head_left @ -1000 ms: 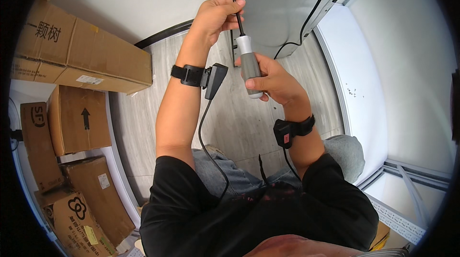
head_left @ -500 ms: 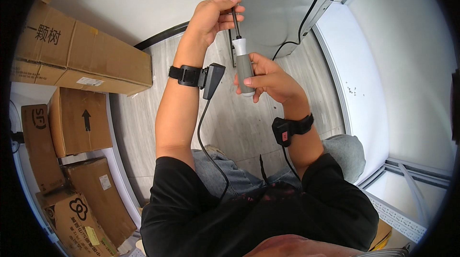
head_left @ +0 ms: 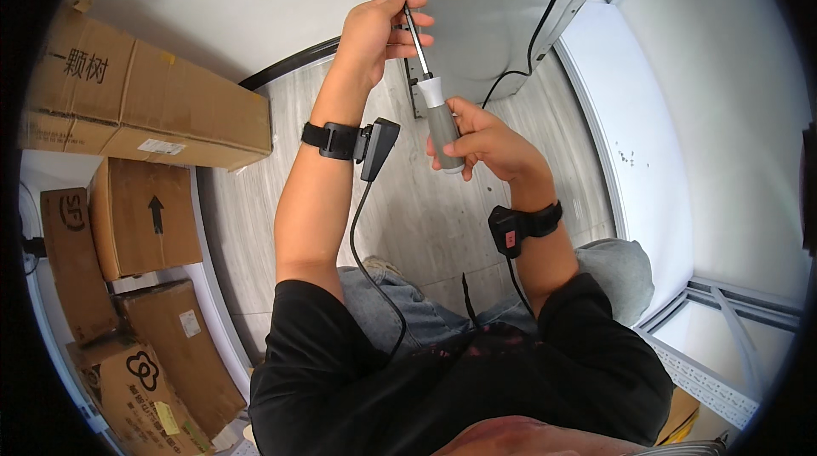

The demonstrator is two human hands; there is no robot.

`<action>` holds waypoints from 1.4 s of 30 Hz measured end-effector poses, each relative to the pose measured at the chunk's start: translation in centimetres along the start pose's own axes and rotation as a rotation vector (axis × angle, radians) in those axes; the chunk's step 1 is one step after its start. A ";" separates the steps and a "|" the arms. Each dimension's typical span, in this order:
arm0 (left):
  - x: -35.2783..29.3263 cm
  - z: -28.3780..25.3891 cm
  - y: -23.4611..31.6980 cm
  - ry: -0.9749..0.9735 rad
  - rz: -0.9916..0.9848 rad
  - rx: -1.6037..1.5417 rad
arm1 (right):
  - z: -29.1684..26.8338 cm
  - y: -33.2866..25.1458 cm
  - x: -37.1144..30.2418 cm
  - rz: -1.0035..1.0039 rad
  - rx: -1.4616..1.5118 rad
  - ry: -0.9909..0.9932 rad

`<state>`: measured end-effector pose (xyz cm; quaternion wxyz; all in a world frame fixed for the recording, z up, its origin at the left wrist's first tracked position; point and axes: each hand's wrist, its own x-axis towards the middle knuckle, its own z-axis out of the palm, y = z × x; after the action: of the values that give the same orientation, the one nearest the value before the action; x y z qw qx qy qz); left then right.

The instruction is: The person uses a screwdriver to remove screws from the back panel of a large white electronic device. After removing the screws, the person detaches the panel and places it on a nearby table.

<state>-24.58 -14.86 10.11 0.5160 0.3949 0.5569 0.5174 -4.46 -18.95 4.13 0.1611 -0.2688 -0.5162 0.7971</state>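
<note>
The pale wood-look floor [head_left: 255,226] extends below the grey metal panel [head_left: 478,18], which stands upright on it. The person [head_left: 477,375] is low before the panel (sitting or crouching, I cannot say which). Well to the left of the panel lies a long cardboard box [head_left: 196,107]; a smaller carton [head_left: 140,230], farther from the panel, is just beside that box. A black cable [head_left: 530,56] runs along the panel's face and bends near its lower edge. The screwdriver [head_left: 443,133] is in front of the panel's left part, its grey handle directed to the person, its shaft slanting toward the panel's left edge; whether the tip touches there, I cannot tell. The right hand [head_left: 494,145], in front of the panel, has its fingers closed around the handle. The left hand [head_left: 368,35], at the panel's left edge, has the thumb near the tip and several fingers spread behind the shaft; whether they pinch something, I cannot see.
</note>
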 end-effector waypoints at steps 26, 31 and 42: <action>1.0 25.3 -6.4 -0.430 0.212 -0.530 | -21.6 -9.5 -26.3 -0.047 -0.424 0.306; 2.4 35.6 -15.3 -0.431 -0.095 -0.340 | -28.4 2.9 -32.6 -0.128 0.040 0.553; 2.9 46.0 -33.0 -0.339 0.226 0.487 | -31.2 21.7 -40.8 -0.124 0.548 1.010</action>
<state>23.35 -9.33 -19.73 0.4309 0.6468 0.5231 0.3498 47.36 -26.77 -14.94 0.4977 -0.5336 -0.1646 0.6637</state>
